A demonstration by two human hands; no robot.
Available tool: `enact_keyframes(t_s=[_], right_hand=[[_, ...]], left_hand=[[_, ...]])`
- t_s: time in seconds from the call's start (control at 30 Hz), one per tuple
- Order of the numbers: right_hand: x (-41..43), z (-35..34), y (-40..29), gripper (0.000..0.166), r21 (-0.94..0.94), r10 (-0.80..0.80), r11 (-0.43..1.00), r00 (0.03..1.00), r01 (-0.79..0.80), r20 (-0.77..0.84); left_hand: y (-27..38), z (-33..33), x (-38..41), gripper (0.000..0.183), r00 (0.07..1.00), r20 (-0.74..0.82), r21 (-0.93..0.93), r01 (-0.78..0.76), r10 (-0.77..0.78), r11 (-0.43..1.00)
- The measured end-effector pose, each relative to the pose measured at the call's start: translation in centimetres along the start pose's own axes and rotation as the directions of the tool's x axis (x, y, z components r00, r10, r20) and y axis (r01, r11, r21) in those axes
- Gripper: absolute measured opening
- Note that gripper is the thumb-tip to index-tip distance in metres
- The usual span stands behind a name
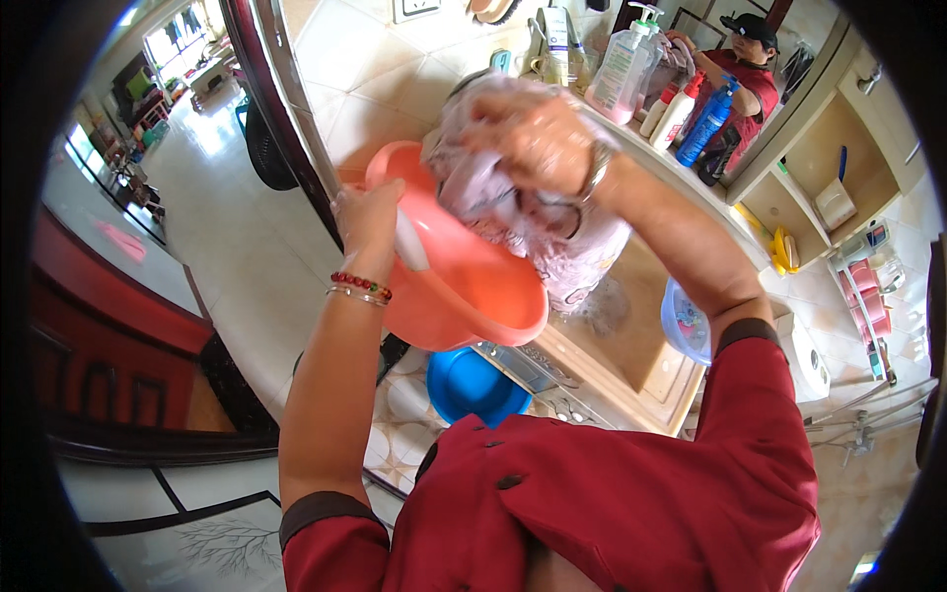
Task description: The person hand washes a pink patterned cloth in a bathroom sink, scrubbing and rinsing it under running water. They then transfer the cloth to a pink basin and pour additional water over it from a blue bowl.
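Note:
Wet, pale pink printed cloth (577, 251) is bunched in my right hand (536, 140), raised over the right side of an orange plastic basin (481, 285). The cloth hangs past the basin's rim towards the sink counter, and suds cling to my fingers. At the basin's left end, my left hand (370, 218) is closed round a whitish object (409, 240) whose lower end points down against the basin's inside wall; its kind cannot be told. The basin is tilted at the counter's left end. Part of its inside is hidden by the cloth.
Pump bottles (621, 70) and a blue bottle (708, 122) line the shelf below a mirror. Foamy water lies in the sink (629, 311), with a small translucent bowl (684, 322) to its right. A blue tub (477, 385) stands on the floor below. A door frame (285, 111) rises at left.

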State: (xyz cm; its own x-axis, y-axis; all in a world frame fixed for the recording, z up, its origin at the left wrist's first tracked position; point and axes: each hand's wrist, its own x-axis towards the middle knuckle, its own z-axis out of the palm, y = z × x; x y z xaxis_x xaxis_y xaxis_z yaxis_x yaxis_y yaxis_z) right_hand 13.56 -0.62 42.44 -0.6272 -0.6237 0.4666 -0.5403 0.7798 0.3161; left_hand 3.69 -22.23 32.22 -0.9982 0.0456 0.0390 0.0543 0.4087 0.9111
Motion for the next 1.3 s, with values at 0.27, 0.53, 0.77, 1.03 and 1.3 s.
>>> enact_keyframes(t_s=[0.27, 0.53, 0.77, 1.03, 1.3], right_hand=[[1.3, 18.5, -12.2, 0.031, 0.381, 0.061, 0.916, 0.983, -0.123, 0.172], [-4.6, 13.2, -10.8, 0.037, 0.661, 0.255, 0.726, 0.967, -0.187, -0.007], [-29.6, 17.2, -3.9, 0.043, 0.003, 0.983, 0.165, 0.165, -0.986, 0.080], [-32.9, 33.9, -9.0, 0.074, 0.366, 0.492, -0.837, 0.268, 0.406, 0.828], [-21.5, 27.0, -4.1, 0.056, 0.466, 0.582, -0.790, 0.251, 0.397, 0.773]], left_hand=[[-4.2, -2.3, -0.3, 0.054, 1.000, -0.007, -0.149, 0.011, -0.012, 0.989], [-3.9, -3.4, -2.6, 0.035, 0.991, 0.033, -0.622, 0.120, -0.128, 0.774], [-3.8, -3.6, -3.3, 0.030, 0.993, 0.042, -0.598, 0.110, -0.106, 0.794], [-2.8, -3.9, -3.9, 0.024, 0.992, 0.099, -0.552, 0.115, -0.072, 0.826], [-0.5, -2.9, -5.0, 0.028, 0.978, 0.201, -0.527, 0.064, 0.051, 0.847]])
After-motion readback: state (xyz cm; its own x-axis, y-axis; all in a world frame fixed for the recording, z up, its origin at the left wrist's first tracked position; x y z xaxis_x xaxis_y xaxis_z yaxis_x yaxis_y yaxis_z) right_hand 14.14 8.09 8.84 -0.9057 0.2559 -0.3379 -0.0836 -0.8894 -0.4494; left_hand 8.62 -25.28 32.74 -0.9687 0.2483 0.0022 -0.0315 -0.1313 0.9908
